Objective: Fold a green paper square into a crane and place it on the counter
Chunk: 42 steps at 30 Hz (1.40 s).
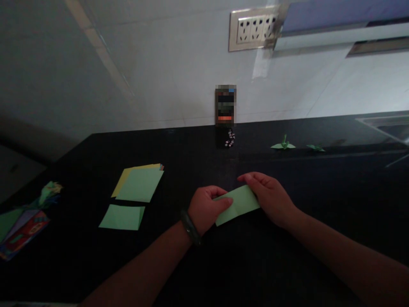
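A light green sheet of origami paper (240,204), folded into a long rectangle, is held between my two hands above the black counter. My left hand (209,204), with a dark bangle (191,228) at the wrist, pinches its left end, thumb on top. At the other end my right hand (271,196) grips the paper between thumb and fingers. Left of my hands lies another folded green paper (123,217). Just behind that one is a stack of square sheets (140,185), green on top with yellow showing beneath.
Two folded green paper cranes, one nearer crane (283,145) and one flatter crane (316,148), sit at the back right. A phone (225,106) with a beaded strap (230,139) leans on the wall. Colourful paper packaging (27,232) lies far left. A sink edge (383,128) shows at right.
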Motion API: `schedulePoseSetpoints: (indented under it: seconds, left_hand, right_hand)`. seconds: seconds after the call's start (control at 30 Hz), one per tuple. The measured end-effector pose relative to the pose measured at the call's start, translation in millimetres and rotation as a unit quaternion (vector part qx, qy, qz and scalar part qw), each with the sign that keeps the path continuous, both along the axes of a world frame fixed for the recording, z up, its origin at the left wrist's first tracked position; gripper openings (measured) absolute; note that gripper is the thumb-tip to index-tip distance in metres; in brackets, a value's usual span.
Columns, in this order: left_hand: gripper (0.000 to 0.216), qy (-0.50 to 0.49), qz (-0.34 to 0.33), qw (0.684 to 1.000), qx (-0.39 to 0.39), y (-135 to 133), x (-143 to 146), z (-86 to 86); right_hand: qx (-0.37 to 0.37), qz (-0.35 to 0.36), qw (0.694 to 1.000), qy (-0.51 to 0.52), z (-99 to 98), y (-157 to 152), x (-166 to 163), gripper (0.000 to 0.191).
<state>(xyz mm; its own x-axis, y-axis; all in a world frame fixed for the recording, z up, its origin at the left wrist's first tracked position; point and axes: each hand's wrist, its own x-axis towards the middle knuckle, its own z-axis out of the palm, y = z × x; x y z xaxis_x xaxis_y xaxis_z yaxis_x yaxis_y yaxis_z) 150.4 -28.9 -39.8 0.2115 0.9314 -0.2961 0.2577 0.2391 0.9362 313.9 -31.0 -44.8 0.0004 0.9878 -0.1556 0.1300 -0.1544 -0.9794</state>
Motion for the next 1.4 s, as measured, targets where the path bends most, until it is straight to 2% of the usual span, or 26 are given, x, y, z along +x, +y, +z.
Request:
schedulePoseSetpoints:
  seconds: [0.07, 0.2, 0.3, 0.47, 0.6, 0.7, 0.83, 1.03, 1.2, 1.4]
  left_hand:
    - [0.016, 0.002, 0.001, 1.0, -0.002, 0, -1, -0.4]
    - [0.018, -0.007, 0.017, 1.0, 0.006, 2, -2, -1.8]
    - [0.018, -0.01, 0.021, 1.0, 0.011, 2, -2, -2.7]
    - [0.016, -0.067, 0.004, 0.997, -0.024, 3, -3, -3.2]
    - [0.017, -0.101, 0.007, 0.994, -0.037, 5, -5, -3.9]
    - [0.018, -0.117, 0.005, 0.992, -0.036, 6, -6, -3.9]
    - [0.016, -0.106, -0.004, 0.994, -0.034, 6, -7, -1.2]
    - [0.015, -0.118, 0.005, 0.992, -0.049, 6, -8, -2.9]
    - [0.013, -0.164, 0.033, 0.983, -0.08, 7, -8, -5.4]
    - [0.013, -0.199, 0.045, 0.974, -0.1, 8, -7, -1.7]
  right_hand:
    - [-0.008, -0.005, 1.0, 0.006, 2.8, 0, 1, 0.031]
    - [-0.016, 0.064, 0.998, -0.001, 1.9, 0, 2, 0.02]
    - [-0.002, 0.066, 0.998, -0.009, -0.6, 0, 2, 0.016]
    - [0.099, 0.077, 0.988, -0.096, -1.3, -2, 4, 0.011]
    - [0.208, 0.092, 0.962, -0.153, -2.5, -1, 7, 0.014]
    - [0.26, 0.126, 0.941, -0.175, -3.1, 1, 10, 0.019]
    - [0.26, 0.146, 0.934, -0.195, -2.0, 1, 10, 0.02]
    - [0.26, 0.11, 0.94, -0.193, -1.8, 0, 13, 0.02]
    - [0.326, 0.191, 0.908, -0.182, 0.0, 3, 18, 0.024]
    - [0.356, 0.244, 0.878, -0.206, 1.6, 3, 22, 0.031]
